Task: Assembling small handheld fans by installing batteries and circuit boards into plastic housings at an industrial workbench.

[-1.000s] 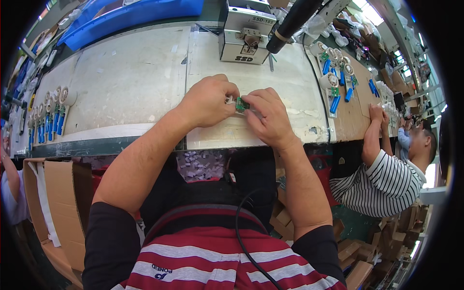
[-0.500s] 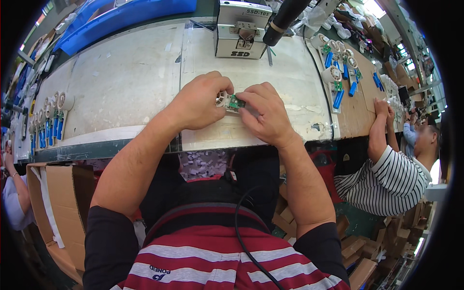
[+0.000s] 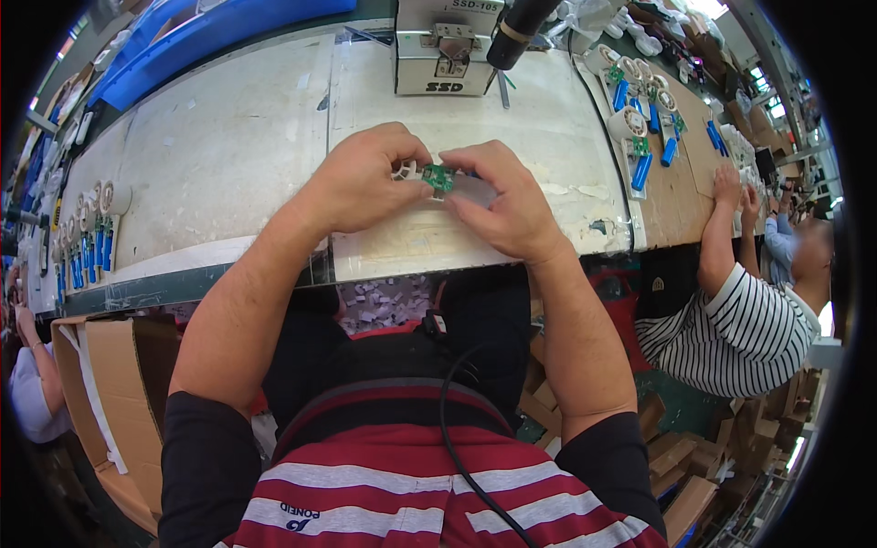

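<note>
My left hand [image 3: 364,179] and my right hand [image 3: 507,205] meet over the white worktable [image 3: 228,164]. Between their fingertips is a small green circuit board [image 3: 439,177] joined to a white round plastic part [image 3: 406,170]. The left fingers pinch the white part, the right thumb and forefinger pinch the board. Most of the piece is hidden by my fingers.
A grey metal machine box [image 3: 442,55] with a black tool [image 3: 517,32] stands behind my hands. Rows of white-and-blue assemblies lie at far left [image 3: 87,239] and at right [image 3: 639,137]. A blue tray [image 3: 210,27] sits at the back. A person in a striped shirt [image 3: 740,320] works at the right. A cardboard box [image 3: 100,402] stands below left.
Both hands have stayed together on the small piece, shifting slightly; the green board now shows more clearly between the fingertips.
</note>
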The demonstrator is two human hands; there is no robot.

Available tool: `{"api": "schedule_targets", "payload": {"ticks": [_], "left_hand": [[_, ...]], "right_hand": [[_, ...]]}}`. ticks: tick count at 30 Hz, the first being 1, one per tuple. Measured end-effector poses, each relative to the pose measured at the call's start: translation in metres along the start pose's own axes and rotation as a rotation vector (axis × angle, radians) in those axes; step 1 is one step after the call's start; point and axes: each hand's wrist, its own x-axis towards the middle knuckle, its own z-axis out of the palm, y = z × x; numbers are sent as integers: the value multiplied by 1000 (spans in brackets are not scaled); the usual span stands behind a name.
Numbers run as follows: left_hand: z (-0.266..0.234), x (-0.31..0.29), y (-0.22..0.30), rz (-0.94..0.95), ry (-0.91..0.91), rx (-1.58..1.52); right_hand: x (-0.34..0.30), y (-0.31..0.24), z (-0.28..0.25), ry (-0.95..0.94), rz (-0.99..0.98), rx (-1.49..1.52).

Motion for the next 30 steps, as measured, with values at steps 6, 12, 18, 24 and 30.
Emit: {"api": "schedule_targets", "payload": {"ticks": [6, 12, 18, 24, 30], "left_hand": [[0, 0, -9, 7, 20, -51], [2, 1, -7, -38, 12, -67], [3, -1, -6, -67, 21, -91], [3, -1, -6, -54, 26, -52], [2, -4, -5, 1, 12, -32]], "right_hand": [[4, -5, 9, 128, 69, 57], [-8, -11, 17, 274, 143, -134], [-15, -17, 35, 391, 195, -225], [-9, -16, 43, 350, 273, -182], [-14, -19, 27, 185, 192, -257]]}}
